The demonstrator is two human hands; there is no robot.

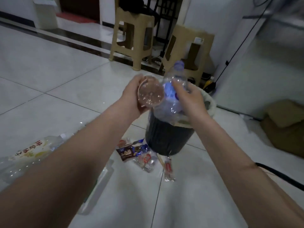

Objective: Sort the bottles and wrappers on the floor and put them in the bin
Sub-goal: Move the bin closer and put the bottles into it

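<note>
A clear bottle with a blue label (172, 89) is clasped in the right hand (189, 99) over the dark bin (166, 137). The left hand (131, 97) grips a second clear bottle (150, 93), base toward the camera. Wrappers (131, 152), somewhat blurred, lie on the tiled floor (65, 79) beside the bin.

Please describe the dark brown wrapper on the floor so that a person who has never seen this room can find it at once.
Find the dark bin in the middle of the tiled floor. At its foot, on the near left side, lies a small heap of wrappers. The dark brown wrapper is the leftmost of them; its neighbours are clear with red print.
</note>
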